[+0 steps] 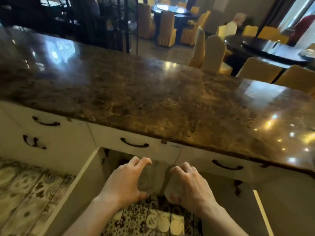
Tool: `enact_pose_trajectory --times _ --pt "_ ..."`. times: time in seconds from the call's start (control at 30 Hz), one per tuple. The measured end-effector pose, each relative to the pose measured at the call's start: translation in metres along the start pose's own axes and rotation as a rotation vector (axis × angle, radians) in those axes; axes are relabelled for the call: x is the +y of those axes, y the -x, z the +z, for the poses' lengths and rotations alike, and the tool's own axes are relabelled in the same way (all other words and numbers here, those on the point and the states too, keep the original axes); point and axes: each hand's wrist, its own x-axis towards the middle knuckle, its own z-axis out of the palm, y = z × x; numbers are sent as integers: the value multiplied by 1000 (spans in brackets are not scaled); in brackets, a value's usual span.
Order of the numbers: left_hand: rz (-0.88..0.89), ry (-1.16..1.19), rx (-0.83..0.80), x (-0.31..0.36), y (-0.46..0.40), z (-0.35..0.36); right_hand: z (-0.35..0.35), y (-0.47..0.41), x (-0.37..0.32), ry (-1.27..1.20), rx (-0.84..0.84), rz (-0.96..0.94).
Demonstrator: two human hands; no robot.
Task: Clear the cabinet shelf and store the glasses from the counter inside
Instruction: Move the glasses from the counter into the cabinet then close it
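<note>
Brown marble counter [153, 92] across frame, glossy. White cabinet [71, 143] below, both doors swung open. Two clear glasses, blurred, low in front of cabinet opening: left glass [148, 178] gripped by left hand [126, 181], fingers over far side, thumb near base; right glass [172, 186] clamped in right hand [190, 186], knuckles up. Glasses side by side, nearly touching. Patterned floor [153, 218] beneath.

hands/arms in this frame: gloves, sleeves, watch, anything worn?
Nothing worn that shows. The left hand and right hand are both bare: no gloves, and no rings, watch or wristband visible. Both forearms are bare too, with no sleeve or cuff in view down to the bottom edge of the picture. No markings or tags. The image is a little soft, so a thin ring could be missed.
</note>
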Motion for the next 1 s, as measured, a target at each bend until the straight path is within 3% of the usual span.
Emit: enact_pose_trajectory --times 0.23,0.57,0.77,1.0 --pt "-226 40 -79 -36 -25 151 129 -33 82 33 -72 37" --pt "-349 22 -58 -131 -83 383 337 -110 203 -54 -106 125" --pt "-258 -39 -67 -202 -125 533 472 -179 273 -131 19 142" --pt "-57 -58 -98 -263 -200 633 564 -282 336 -33 201 80"
